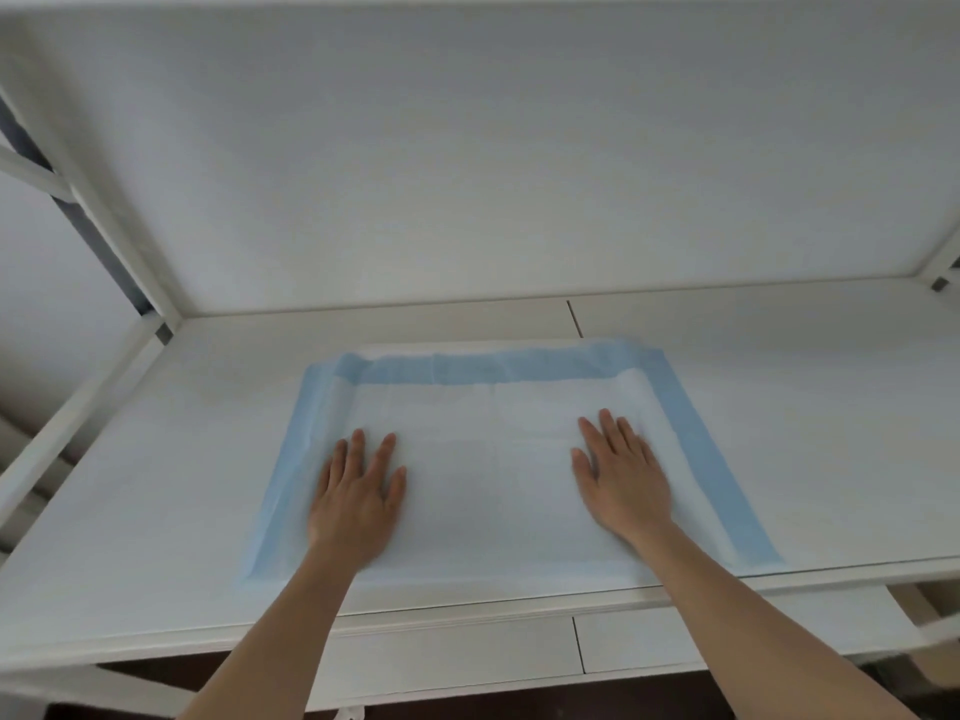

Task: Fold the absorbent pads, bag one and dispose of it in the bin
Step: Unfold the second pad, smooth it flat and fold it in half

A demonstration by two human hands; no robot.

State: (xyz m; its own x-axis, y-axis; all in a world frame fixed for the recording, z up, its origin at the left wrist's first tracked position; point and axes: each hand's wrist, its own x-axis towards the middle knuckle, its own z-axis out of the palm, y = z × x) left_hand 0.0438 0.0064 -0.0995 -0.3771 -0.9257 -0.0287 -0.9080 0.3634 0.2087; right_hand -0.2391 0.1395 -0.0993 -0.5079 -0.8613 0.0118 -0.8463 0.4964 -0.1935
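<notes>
White, blue-bordered rectangular absorbent pad, spread unfolded on white slatted surface; left hand and right hand flat atop pad, grip wide, holding nothing; risk: thin pad slides, folding skewed.

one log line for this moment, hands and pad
stage: pad not yet folded | left hand: flat on absorbent pad | right hand: flat on pad | surface: white platform

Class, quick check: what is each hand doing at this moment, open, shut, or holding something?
Left hand: open, fingers straight, flat on the absorbent pad.
Right hand: open, fingers straight, flat on the same pad.
</notes>
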